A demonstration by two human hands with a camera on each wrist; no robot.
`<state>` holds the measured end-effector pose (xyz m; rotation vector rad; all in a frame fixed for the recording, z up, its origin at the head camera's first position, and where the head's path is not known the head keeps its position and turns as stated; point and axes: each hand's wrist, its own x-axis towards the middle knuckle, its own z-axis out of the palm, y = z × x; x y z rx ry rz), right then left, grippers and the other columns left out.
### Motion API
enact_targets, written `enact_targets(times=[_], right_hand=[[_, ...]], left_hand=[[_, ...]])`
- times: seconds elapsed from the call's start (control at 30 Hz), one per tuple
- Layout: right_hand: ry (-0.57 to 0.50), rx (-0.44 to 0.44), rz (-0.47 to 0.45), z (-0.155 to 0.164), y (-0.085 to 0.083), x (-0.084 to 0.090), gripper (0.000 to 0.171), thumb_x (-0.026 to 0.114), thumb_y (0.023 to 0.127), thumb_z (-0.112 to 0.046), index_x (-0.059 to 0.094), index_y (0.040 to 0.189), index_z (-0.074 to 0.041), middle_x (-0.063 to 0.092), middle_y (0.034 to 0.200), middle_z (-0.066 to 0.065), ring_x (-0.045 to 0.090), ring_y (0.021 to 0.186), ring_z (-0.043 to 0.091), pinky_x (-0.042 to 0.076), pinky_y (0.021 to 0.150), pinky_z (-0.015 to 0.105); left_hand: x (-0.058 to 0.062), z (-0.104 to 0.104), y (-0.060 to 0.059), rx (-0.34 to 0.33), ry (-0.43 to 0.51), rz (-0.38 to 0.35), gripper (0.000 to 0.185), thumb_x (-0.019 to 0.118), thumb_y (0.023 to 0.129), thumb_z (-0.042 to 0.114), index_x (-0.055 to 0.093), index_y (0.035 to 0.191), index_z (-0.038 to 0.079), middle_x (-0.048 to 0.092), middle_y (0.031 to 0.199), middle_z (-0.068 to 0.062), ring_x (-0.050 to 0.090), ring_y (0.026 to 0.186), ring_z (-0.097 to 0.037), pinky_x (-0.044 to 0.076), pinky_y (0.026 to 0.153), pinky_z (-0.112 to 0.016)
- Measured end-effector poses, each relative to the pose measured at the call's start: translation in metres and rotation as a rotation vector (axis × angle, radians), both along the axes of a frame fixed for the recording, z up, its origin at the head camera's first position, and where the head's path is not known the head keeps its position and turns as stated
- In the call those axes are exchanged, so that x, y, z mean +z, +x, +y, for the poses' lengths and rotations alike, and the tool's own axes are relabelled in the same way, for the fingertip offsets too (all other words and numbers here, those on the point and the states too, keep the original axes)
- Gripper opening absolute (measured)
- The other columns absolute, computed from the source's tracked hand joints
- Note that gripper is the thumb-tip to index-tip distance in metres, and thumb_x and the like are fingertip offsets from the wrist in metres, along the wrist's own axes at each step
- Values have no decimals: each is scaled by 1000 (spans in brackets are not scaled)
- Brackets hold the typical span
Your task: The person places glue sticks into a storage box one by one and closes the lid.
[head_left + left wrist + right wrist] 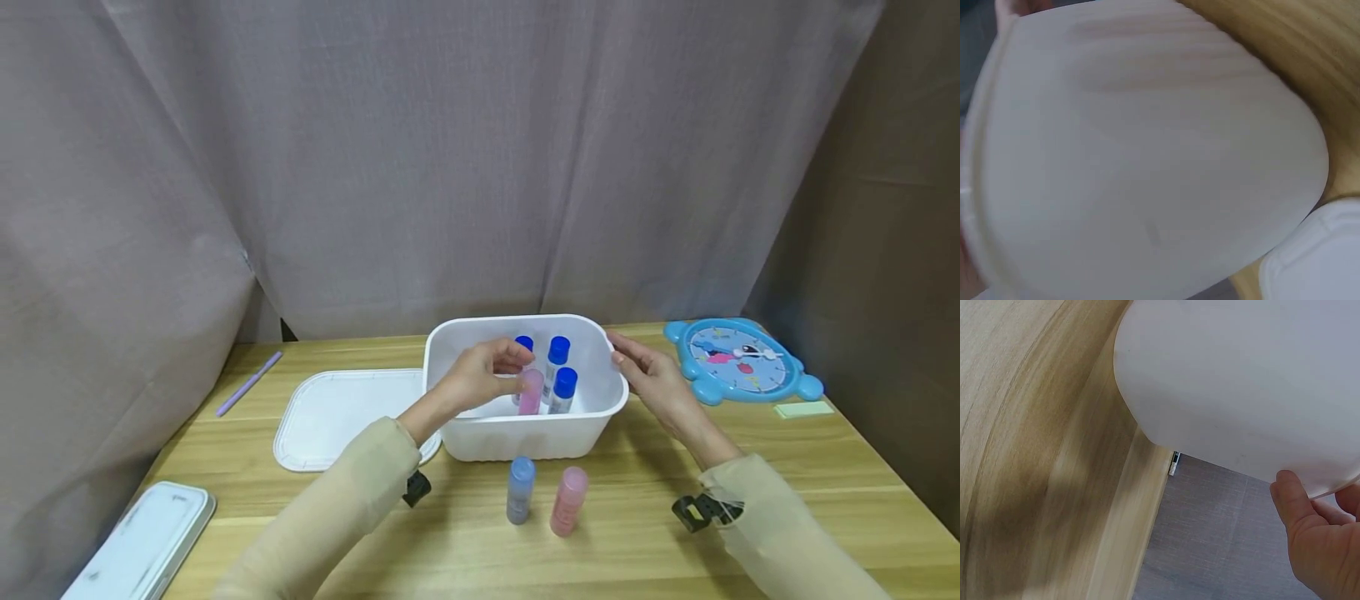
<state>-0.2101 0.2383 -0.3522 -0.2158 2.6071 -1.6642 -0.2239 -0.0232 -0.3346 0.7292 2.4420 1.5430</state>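
At the centre of the frame, a white plastic tub (525, 433) sits on a wooden tabletop (637, 533). My left hand (480, 377) reaches inside it, fingers curled around a pink-capped tube (530, 392), which stands upright in the tub. Three blue-capped tubes (558, 350) stand just behind and beside it. My right hand (651, 375) rests with relaxed fingers against the tub's right rim, steadying it; the right wrist view shows the thumb touching the outer wall.

In front of the tub, lower centre, two more tubes lie on the tabletop: a blue one (519, 490) and a pink one (568, 500), near each other but apart. The tub's white lid (330, 417) lies flat to the left, touching the tub.

As I judge it, the risk is crowding: the pink tube sits close to the blue-capped ones, so a careless move of my left hand could knock them over. The tubes lying loose could also roll if bumped.
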Motion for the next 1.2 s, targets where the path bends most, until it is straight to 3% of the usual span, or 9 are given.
enact_targets(times=[0.1, 0.23, 0.33, 0.43, 0.67, 0.9, 1.03, 1.2], right_hand=[[-5, 7, 13, 0, 0, 0, 53, 40, 102, -27, 27, 146, 0, 31, 148, 25, 40, 129, 41, 44, 93, 40], [1, 12, 37, 1, -1, 3, 53, 41, 102, -25, 28, 146, 0, 32, 147, 25, 41, 128, 42, 44, 92, 41], [7, 10, 35, 2, -1, 5, 53, 40, 102, -27, 27, 146, 0, 31, 148, 25, 40, 128, 42, 44, 92, 41], [9, 7, 20, 2, -1, 5, 53, 40, 102, -27, 26, 147, -2, 31, 148, 24, 40, 129, 42, 44, 93, 41], [5, 5, 5, 0, 0, 0, 53, 40, 102, -26, 26, 147, -2, 32, 148, 25, 40, 129, 42, 44, 93, 42], [0, 5, 11, 0, -1, -4, 53, 40, 102, -28, 27, 147, -2, 32, 147, 25, 41, 128, 42, 45, 92, 41], [7, 1, 10, 0, -1, -3, 53, 40, 102, -28, 27, 147, -2, 31, 148, 24, 41, 129, 41, 45, 93, 41], [8, 2, 6, 0, -1, -2, 53, 39, 102, -28, 26, 147, -3, 31, 148, 24, 40, 129, 41, 44, 94, 42]], left_hand=[[7, -12, 14, -17, 86, 6, 31, 69, 84, 5, 61, 113, -2, 64, 115, -18, 62, 106, -29, 52, 89, -26], [11, -27, 43, -117, 229, -40, 29, 67, 86, 5, 61, 113, -1, 63, 114, -21, 62, 104, -29, 53, 86, -28], [4, -33, 65, -193, 274, -99, 31, 67, 85, 3, 60, 114, -3, 62, 115, -24, 61, 106, -30, 52, 89, -28], [-10, -34, 81, -215, 285, -152, 36, 69, 82, 0, 59, 116, -5, 59, 119, -26, 59, 111, -31, 50, 92, -28], [-45, -27, 88, -222, 303, -144, 44, 69, 80, -4, 54, 121, -11, 56, 123, -29, 58, 113, -30, 48, 95, -27], [-59, -22, 88, -216, 285, -80, 37, 71, 78, -3, 59, 112, -12, 65, 103, -27, 63, 91, -3, 53, 86, -29], [-45, -26, 87, -229, 257, -78, 34, 71, 80, 1, 61, 112, -9, 66, 101, -24, 63, 89, -2, 54, 84, -26], [7, -41, 77, -220, 265, -113, 35, 70, 83, 6, 61, 116, -3, 67, 105, -20, 63, 87, -8, 55, 80, -27]])
